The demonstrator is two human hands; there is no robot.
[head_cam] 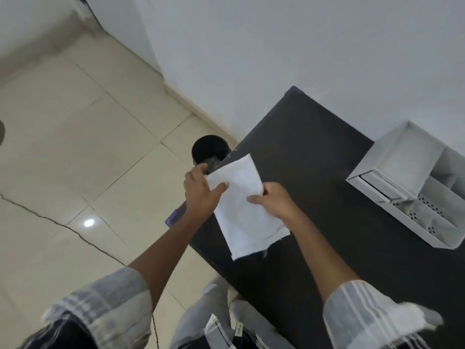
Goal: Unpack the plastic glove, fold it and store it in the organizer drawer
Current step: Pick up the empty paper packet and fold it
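A flat white packet (pixel 241 210), long and rectangular, hangs tilted over the left edge of the dark table (pixel 327 172). My left hand (pixel 201 195) grips its upper left corner with the thumb laid across the front. My right hand (pixel 274 200) pinches its right edge near the middle. The packet's lower end looks slightly torn or crumpled. No glove shows outside it. The white organizer (pixel 407 182) stands at the table's right side, with open top compartments and a drawer front facing left that looks shut.
A black round bin (pixel 210 149) stands on the tiled floor just beyond the table's left edge, right behind my left hand. A grey wall runs along the back. My striped sleeves and light trousers fill the bottom of the view.
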